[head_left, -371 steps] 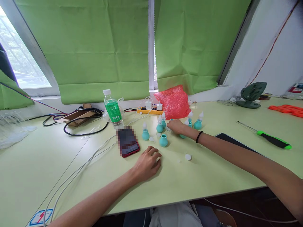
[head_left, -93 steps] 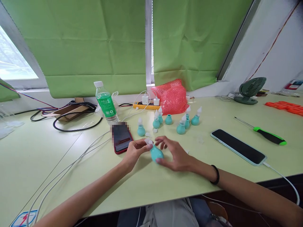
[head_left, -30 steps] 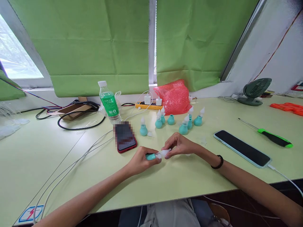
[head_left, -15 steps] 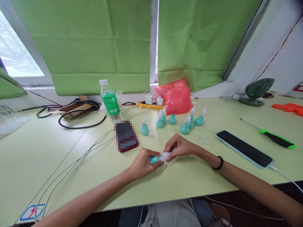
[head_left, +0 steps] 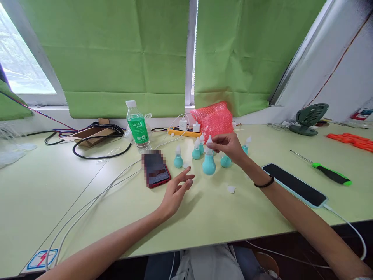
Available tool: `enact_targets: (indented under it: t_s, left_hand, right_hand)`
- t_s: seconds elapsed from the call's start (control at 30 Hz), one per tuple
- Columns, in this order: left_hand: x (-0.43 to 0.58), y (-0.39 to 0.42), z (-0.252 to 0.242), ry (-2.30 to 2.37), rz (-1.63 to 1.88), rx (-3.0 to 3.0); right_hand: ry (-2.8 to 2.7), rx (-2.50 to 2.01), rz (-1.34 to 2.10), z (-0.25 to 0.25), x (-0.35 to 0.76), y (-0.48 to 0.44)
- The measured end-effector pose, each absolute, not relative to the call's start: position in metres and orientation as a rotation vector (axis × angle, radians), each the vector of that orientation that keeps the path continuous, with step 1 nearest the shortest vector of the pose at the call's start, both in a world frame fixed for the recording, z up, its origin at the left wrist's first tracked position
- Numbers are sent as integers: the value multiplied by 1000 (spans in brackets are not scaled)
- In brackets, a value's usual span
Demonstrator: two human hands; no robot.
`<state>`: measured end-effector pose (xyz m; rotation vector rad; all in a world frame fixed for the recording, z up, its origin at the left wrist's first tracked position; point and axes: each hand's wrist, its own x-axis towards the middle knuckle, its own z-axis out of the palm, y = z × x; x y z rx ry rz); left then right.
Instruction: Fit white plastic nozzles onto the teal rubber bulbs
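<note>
My right hand (head_left: 229,147) pinches the clear pointed tip of a teal bulb nasal aspirator (head_left: 209,165), which hangs upright from the fingers. My left hand (head_left: 176,191) holds nothing, its fingers apart, a little over the table to the right of a red-cased phone (head_left: 159,171). A small whitish translucent piece (head_left: 231,189) lies below my right hand. Around the held bulb stand more teal aspirators with clear tips, one on the left (head_left: 178,160), one further back (head_left: 196,153) and one partly behind my right hand (head_left: 225,161).
A water bottle (head_left: 138,128), a yellow power strip (head_left: 189,133) with white chargers and red bubble wrap (head_left: 217,120) stand at the back. To the right lie a charging phone (head_left: 294,184), a screwdriver (head_left: 332,174) and a small fan (head_left: 310,118). White cables (head_left: 96,198) cross the left side.
My left hand has let go of the bulb aspirator and opened. My right hand has moved up and away, carrying the aspirator by its tip. A whitish piece now lies on the table.
</note>
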<state>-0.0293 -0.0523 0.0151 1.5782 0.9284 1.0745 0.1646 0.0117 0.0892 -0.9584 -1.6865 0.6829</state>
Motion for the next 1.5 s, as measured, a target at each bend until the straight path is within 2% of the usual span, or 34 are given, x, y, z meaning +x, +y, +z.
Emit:
enact_targets:
  t_s: [0.27, 0.53, 0.73, 0.93, 1.17, 1.5]
  left_hand:
    - [-27, -42, 10, 1007, 997, 1543]
    - [-27, -39, 5, 1019, 996, 1609]
    - [-27, -41, 4, 1039, 1077, 1696]
    - [-26, -41, 3, 1000, 1100, 1845]
    - [-27, -41, 4, 1010, 1106, 1889]
    - [-26, -42, 4, 1049, 1065, 1879]
  right_hand:
    - [-1802, -1146, 163, 66, 146, 52]
    - [-2021, -1317, 61, 50, 135, 58]
    - [-1953, -1415, -174, 45, 142, 43]
    - [-2393, -1459, -2, 34, 158, 41]
    - [-2518, -1516, 86, 21, 161, 45]
    - [-2539, -1482, 282, 69, 226, -3]
